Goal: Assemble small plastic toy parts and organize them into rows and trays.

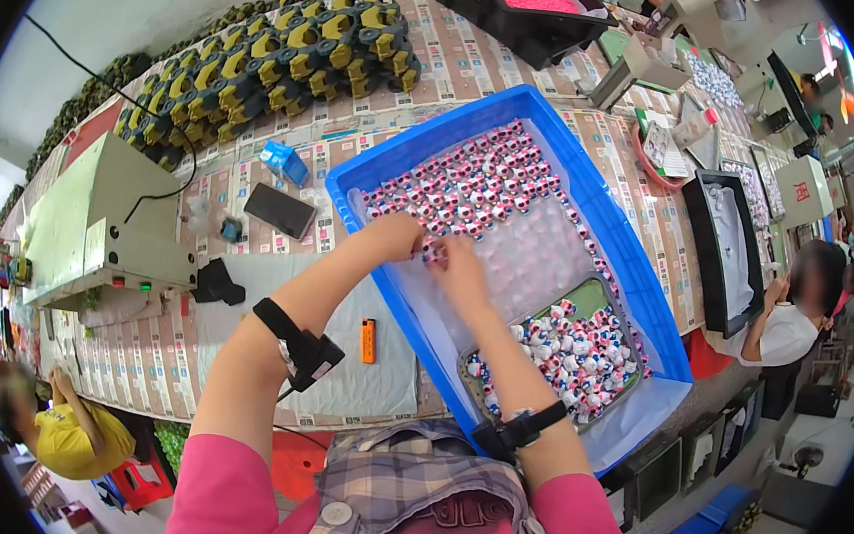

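Note:
A blue plastic crate (pixel 592 205) lies before me, lined with a whitish, translucent sheet (pixel 539 244). Small white, pink and dark figures (pixel 474 180) stand in close rows over its far part. Nearer me inside it, a green tray (pixel 585 298) holds a loose heap of similar figures (pixel 575 359). My left hand (pixel 399 237) is at the near left end of the rows, its fingers pinched together. Close beside it, my right hand (pixel 460 273) also has bent, pinching fingers. What sits between the fingertips is too small to make out. Straps with dark devices circle both forearms.
Left of the crate lie a dark phone (pixel 280 211), a blue box (pixel 284 162) and an orange lighter (pixel 369 341). Yellow-black toy parts (pixel 293 61) are stacked behind. A pale green machine (pixel 109 227) stands left, a black bin (pixel 724 250) right. Other people sit at both sides.

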